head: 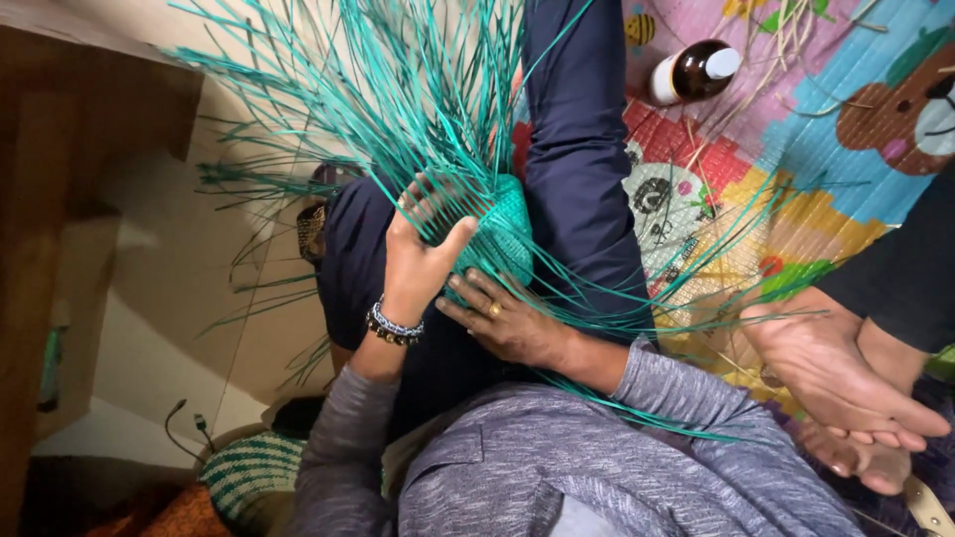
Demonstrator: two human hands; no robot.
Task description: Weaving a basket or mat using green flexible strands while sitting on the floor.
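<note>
While the teal strands (pixel 398 89) fan out toward twelve o'clock and hide much of the scene, the head view shows a half-woven teal basket (pixel 502 234) at the centre, resting against a dark blue trouser leg (pixel 577 159). Its lower side is covered by the hands, and the far ends of the strands are cut off at the top edge. The left hand (pixel 423 254), wearing a beaded bracelet (pixel 394 325), comes up from six o'clock and clamps on the weave, thumb pressed on the basket's rim, fingers buried among the strands. The right hand (pixel 502 320), with a ring, cups the basket from below, fingers closed against it. Both forearms are in grey sleeves. At four o'clock bare feet (pixel 846 388) lie crossed on a bright play mat (pixel 826 149) with cartoon animals. A brown bottle (pixel 696 72) lies on the mat at one o'clock. A striped woven piece (pixel 249 475) sits at seven o'clock, partly hidden.
</note>
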